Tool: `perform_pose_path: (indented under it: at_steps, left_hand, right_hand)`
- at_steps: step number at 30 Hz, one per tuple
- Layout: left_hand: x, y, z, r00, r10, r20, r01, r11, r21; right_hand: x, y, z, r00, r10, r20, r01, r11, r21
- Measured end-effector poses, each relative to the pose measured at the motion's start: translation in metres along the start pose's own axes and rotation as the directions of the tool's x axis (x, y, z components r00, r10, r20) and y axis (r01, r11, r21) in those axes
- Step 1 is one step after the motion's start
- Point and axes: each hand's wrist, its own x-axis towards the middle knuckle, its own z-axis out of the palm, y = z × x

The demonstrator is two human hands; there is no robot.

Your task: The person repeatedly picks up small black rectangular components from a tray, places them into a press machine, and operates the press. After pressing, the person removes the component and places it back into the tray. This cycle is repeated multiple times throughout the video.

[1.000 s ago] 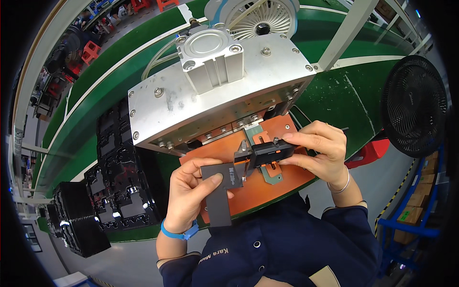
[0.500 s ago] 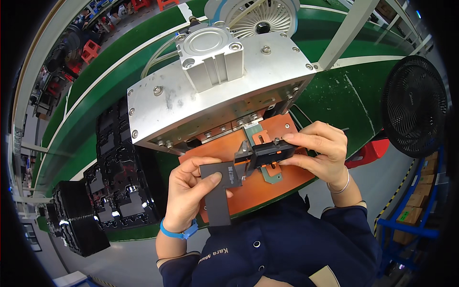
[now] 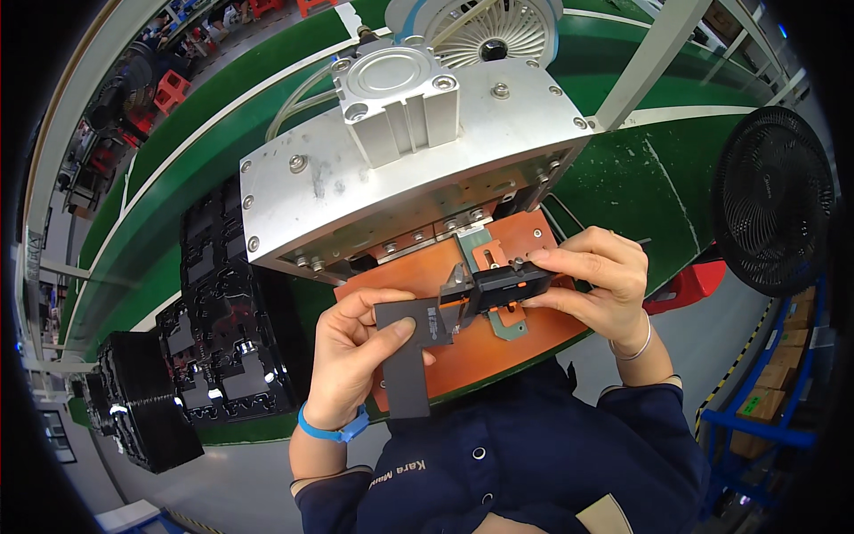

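Pinched between the thumb and fingers of my left hand (image 3: 349,356) is a flat, dark grey L-shaped piece (image 3: 407,383) with small light print. My right hand (image 3: 607,283) grips the right end of a small black rectangular part (image 3: 516,285) with orange details, thumb and fingers on opposite sides. The black part's left end meets the grey piece's right edge; whether they are joined, I cannot tell. Both are held above an orange base plate (image 3: 471,367), which carries a green-grey strip (image 3: 509,331) partly hidden by the black part.
A silver metal press (image 3: 302,200) with a square cylinder on top stands just beyond my hands. Black moulded trays (image 3: 236,356) are stacked at the left. A black round fan (image 3: 772,203) is at the right, a white fan (image 3: 492,40) behind the press. A red stool (image 3: 689,287) sits below the bench's right side.
Both hands keep the same hold on the grey piece and the black part. The whole view has shifted very slightly; nothing else has visibly moved.
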Motion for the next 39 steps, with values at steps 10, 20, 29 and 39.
perform_pose_path:
  at_steps: [10, 20, 29, 39]
  left_hand:
    - [-0.070, 0.047, -0.031, 0.886, 0.433, -0.165, -0.197, 0.674, 0.712]
    - [-0.061, 0.037, -0.168, 0.521, 0.801, 0.294, 0.326, -0.505, 0.799]
    - [-0.048, 0.025, -0.151, 0.755, 0.656, -0.016, 0.185, -0.189, 0.964]
    - [-0.103, 0.031, -0.179, 0.646, 0.763, 0.042, 0.106, -0.144, 0.984]
  right_hand:
    - [-0.031, 0.002, -0.044, 0.964, 0.260, -0.062, -0.248, 0.957, 0.154]
    - [-0.146, 0.145, -0.101, 0.714, 0.651, -0.258, -0.693, 0.711, -0.120]
    - [-0.177, 0.187, -0.092, 0.669, 0.656, -0.350, -0.741, 0.558, -0.372]
    - [-0.168, 0.179, -0.084, 0.836, 0.490, -0.246, -0.522, 0.577, -0.628]
